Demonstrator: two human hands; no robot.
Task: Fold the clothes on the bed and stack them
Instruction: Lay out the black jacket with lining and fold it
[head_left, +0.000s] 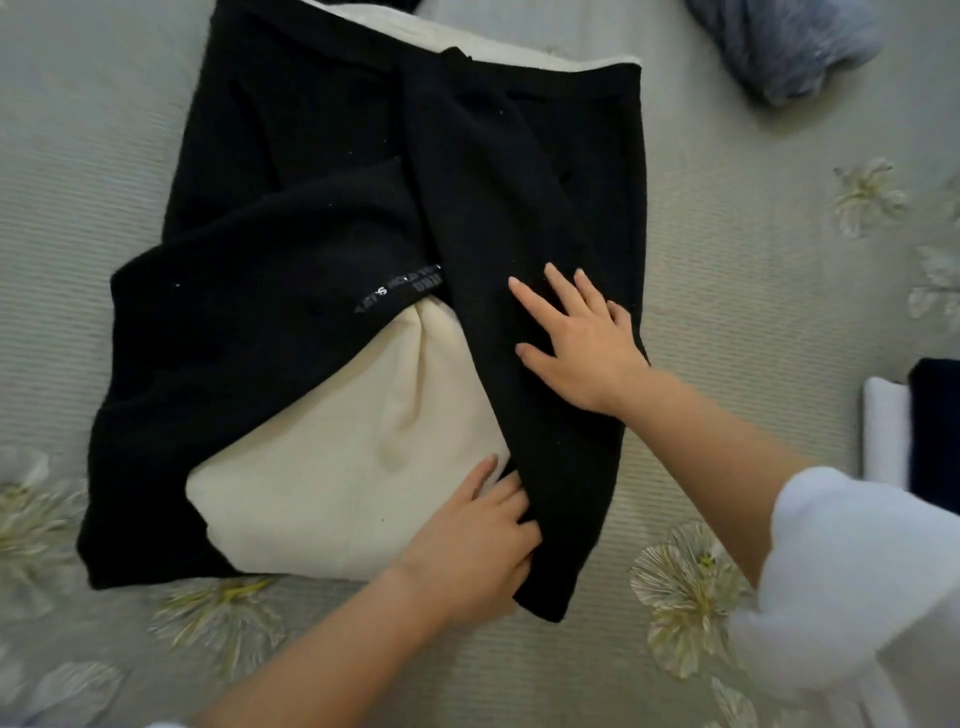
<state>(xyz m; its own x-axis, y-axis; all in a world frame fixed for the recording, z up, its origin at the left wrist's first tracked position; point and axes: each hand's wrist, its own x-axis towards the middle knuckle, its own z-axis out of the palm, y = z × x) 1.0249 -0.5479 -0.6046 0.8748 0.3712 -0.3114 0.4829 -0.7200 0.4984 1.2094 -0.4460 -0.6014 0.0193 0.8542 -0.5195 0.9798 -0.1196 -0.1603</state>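
Note:
A black garment with a cream lining (291, 332) lies spread on the bed, its sleeves folded across the middle and a patch of cream lining (353, 483) showing near me. My right hand (582, 348) lies flat with straight, spread fingers on the black sleeve (498, 208) that runs diagonally over the garment. My left hand (478, 540) is at the sleeve's lower end, fingers tucked under the sleeve's edge where it meets the cream patch; the fingertips are hidden by the cloth.
The bedspread (753, 291) is pale green with white flower prints. A folded white item (885, 431) and a dark navy item (937, 426) sit at the right edge. A grey fuzzy garment (784, 47) lies at the top right.

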